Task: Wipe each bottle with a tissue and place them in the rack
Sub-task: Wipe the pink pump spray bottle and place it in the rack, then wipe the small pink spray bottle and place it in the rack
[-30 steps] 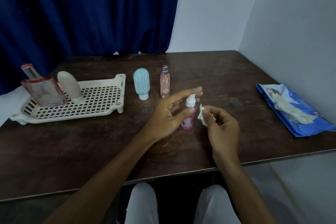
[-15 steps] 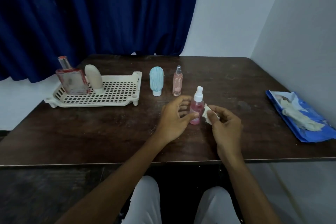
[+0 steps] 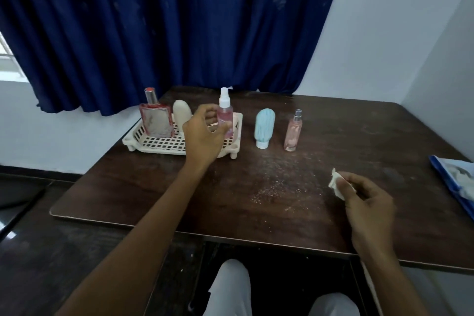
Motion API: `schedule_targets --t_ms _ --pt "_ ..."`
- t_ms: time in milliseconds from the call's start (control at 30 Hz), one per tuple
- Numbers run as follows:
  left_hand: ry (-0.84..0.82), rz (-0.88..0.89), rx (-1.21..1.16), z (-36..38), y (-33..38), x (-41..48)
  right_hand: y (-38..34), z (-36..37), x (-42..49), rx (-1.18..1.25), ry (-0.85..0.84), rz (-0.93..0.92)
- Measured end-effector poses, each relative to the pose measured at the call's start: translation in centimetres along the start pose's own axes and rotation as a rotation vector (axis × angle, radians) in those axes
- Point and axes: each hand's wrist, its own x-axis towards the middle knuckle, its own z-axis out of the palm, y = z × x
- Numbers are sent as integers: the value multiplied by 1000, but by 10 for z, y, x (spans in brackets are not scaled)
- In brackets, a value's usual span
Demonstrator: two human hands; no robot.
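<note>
L hand (image 3: 205, 136) pinches the pink spray bottle (image 3: 225, 113) upright at the right end of the rack (image 3: 154, 142); R hand (image 3: 366, 202) grips the crumpled tissue (image 3: 336, 183). Best lower it straight, base flat on the grid, clear of the square bottle (image 3: 156, 120). 2 more to wipe.

Dark wooden table (image 3: 333, 136), deep blue curtain (image 3: 154, 20) behind, pale walls (image 3: 397, 33), window edge (image 3: 5, 51) at left, dark glossy floor (image 3: 38, 251)
</note>
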Motion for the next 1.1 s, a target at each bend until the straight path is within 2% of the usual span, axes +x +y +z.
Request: schedule_targets --t_ms 133,267,467,1100 --pt "65 -103 38 -3 -22 17 -1 2 -2 -2 -13 -13" --pt "60 -149 91 0 -33 23 -1 2 -2 -21 -8 0" --pt "27 -95 167 4 -41 29 -3 8 0 -23 4 15" --pt "74 -102 205 -12 -47 13 -8 17 -3 43 -18 1"
